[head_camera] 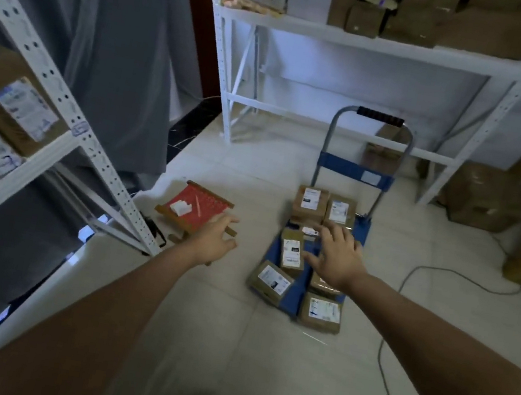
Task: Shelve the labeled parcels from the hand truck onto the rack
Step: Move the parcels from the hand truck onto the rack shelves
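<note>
Brown cardboard parcels with white labels (pixel 292 253) scattered on blue flat hand truck (pixel 295 296), far right of white metal rack (pixel 68 114). Both hands empty, fingers spread: right hand (pixel 335 257) over the middle, left hand (pixel 213 241) beside. Risky: near-edge boxes overhanging, could slide off if bumped; grey cable (pixel 403 327) = trip hazard.

Two bare forearms, no sleeves, left hand (pixel 213 241), right hand (pixel 337 258), no rings or watch visible

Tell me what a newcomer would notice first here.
Two bare hands reach forward, the right hand open over brown labeled parcels on the blue hand truck at centre. The left hand hovers open near a small red stool, with a white rack of parcels at left.
</note>
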### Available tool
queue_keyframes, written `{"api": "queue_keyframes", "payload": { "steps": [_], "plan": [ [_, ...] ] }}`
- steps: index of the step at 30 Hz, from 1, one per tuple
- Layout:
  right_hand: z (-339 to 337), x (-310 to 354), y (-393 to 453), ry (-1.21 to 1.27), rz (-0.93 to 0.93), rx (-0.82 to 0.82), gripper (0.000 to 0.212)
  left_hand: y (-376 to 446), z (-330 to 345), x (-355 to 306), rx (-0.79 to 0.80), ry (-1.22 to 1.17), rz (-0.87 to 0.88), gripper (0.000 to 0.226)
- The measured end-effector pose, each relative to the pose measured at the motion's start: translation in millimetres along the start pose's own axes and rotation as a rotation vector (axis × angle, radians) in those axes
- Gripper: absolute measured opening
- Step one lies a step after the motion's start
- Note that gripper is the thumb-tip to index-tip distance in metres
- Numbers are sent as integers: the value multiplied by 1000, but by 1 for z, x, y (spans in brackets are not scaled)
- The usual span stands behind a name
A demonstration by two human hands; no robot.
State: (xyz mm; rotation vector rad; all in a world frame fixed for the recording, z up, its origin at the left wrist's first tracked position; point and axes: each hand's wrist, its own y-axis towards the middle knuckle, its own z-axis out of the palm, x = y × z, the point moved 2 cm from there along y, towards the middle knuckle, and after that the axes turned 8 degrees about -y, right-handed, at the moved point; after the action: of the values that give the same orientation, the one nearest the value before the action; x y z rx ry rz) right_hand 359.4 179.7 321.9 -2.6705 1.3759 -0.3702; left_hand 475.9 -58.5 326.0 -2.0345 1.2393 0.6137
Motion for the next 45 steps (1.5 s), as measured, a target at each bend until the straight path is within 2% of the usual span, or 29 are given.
{"api": "queue_keyframes", "payload": {
  "steps": [9, 19, 29, 33, 42, 45],
  "plan": [
    [0, -61, 45, 16, 133, 12, 69, 97, 41, -46, 126, 19, 93, 51],
    [-17, -105, 157, 99, 260, 12, 66, 233, 44, -81, 217, 41, 149, 51],
    [0, -158, 219, 165, 386, 59, 64, 325, 70, -88, 324, 74, 103, 51],
    [-1, -175, 255, 186, 357, 47, 64, 354, 85, -97, 339, 58, 85, 48],
    [4, -225, 343, 223, 223, 54, 59, 424, 109, -124, 200, 5, 44, 36],
    [13, -241, 370, 206, 171, 70, 61, 453, 121, -123, 201, 0, 6, 33]
  ]
}}
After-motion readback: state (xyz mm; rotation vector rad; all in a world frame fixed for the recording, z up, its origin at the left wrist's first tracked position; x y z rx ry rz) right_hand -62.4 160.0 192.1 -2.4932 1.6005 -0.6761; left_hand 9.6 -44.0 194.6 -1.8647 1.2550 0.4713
